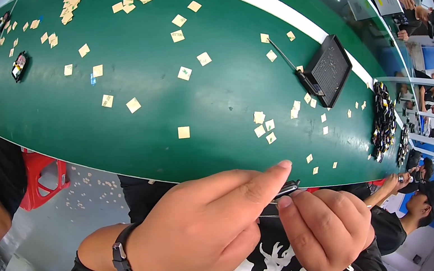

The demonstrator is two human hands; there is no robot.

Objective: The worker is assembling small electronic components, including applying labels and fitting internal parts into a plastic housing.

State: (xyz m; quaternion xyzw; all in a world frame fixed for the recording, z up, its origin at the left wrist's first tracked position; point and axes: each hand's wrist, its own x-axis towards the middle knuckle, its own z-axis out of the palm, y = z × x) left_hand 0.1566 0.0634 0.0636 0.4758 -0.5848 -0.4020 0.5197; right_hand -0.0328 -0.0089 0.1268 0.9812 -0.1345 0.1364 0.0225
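Observation:
Close to my body, at the table's near edge, both hands meet around a small black part [289, 187]. My left hand [197, 226], with a dark watch strap at the wrist, has its index finger stretched along the part and its other fingers curled under. It appears closed on the part, though its thumb side is partly hidden. My right hand [328, 228] pinches the part between thumb and curled fingers from the right side. Most of the part is covered by my fingers, so its exact kind cannot be made out.
Small pale paper squares [184, 132] lie scattered over the green table [158, 88]. At right, a screwdriver [306, 83] leans on a black tray [326, 70]. Beyond it is a heap of black parts [384, 120]. A red stool [39, 175] stands at left; people sit on both sides.

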